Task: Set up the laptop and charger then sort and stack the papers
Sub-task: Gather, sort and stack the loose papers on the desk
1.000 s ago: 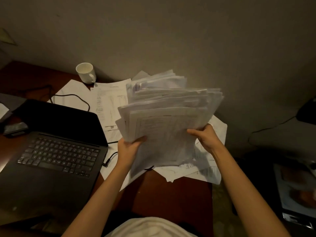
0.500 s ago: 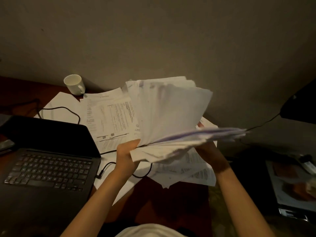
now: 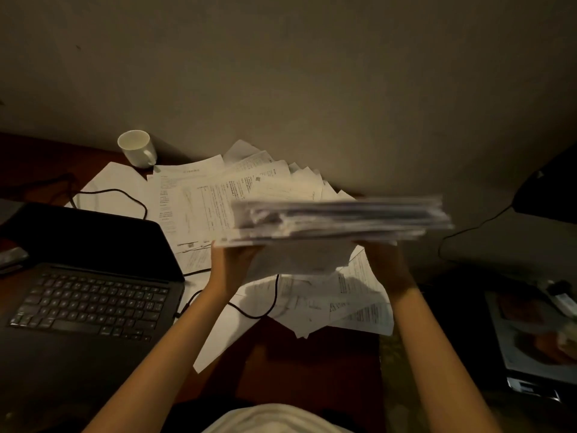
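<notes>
A thick stack of white papers (image 3: pixel 340 220) is held flat and level above the desk, its edge toward me and blurred. My left hand (image 3: pixel 232 264) grips its left underside and my right hand (image 3: pixel 385 260) grips its right underside. More loose printed sheets (image 3: pixel 218 195) lie fanned out on the desk beneath and behind the stack. A black laptop (image 3: pixel 87 276) stands open at the left, screen dark. A thin black charger cable (image 3: pixel 256 314) runs from the laptop's right side across the sheets.
A white mug (image 3: pixel 137 148) stands at the back by the wall. The reddish wooden desk (image 3: pixel 312 364) ends at the right; beyond it are a dark object with a cable (image 3: pixel 474 226) and a printed magazine (image 3: pixel 537 332) lower down.
The stack went from upright and fanned, facing me, to tipped flat and level. Both hands kept hold and shifted slightly right. The view tilted, showing more loose sheets behind.
</notes>
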Demonstrator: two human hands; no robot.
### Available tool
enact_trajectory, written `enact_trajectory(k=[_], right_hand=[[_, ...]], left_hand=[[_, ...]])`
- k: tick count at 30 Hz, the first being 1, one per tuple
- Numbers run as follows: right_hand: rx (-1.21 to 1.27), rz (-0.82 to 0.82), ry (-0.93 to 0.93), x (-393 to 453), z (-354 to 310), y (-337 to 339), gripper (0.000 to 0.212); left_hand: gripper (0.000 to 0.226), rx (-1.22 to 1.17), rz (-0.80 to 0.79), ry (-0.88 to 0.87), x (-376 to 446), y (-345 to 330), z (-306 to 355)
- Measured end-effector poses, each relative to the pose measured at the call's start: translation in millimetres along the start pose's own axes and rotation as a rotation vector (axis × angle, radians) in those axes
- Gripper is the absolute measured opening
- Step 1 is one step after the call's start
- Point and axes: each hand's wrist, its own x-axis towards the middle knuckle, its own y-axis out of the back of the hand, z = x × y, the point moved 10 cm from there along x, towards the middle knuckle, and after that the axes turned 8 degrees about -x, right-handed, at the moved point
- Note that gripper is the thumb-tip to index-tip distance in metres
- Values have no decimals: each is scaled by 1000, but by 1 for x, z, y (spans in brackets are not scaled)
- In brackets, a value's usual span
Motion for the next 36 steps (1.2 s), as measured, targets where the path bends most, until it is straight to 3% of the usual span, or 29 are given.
enact_trajectory(k=[2,4,7,10,14,16,19,21,24,27,30,33,36], right_hand=[[47,71,-22,7,-5,4,42],[59,161,-36,18,-10,9,30],[62,261,-46,29,-14,17,30],[23,255,-111,47,-4,15,33],[-99,105,-185,70,19,-2,54],[-127,6,-174,73,26,-12,52],[-144,-19,-173,85,30,-13,49],[-169,-11,-187,97,29,-16,55],[-140,-22,-247,101,36,-24,70],[-14,-41,-355,93,52,-28,63],[-110,38,-234,98,41,-21,59],[-189,-74,-169,95,41,-35,47],[-200,-55,-172,94,33,-41,48]], left_hand=[[27,-85,18,52,8,-5,6],[31,-162,8,93,22,-13,19],[36,-168,-39,88,45,-25,23],[40,-149,-70,113,65,-30,15],[56,-47,-197,102,86,-43,0],[69,27,-282,28,94,-54,4],[66,90,-325,-34,103,-60,5],[65,77,-320,-58,107,-62,6],[55,-125,-236,50,110,-62,-3],[61,-183,-241,88,111,-58,-8],[57,-148,-253,113,114,-52,-16],[52,27,-269,82,116,-62,-17],[43,-49,-104,133,118,-56,-12]])
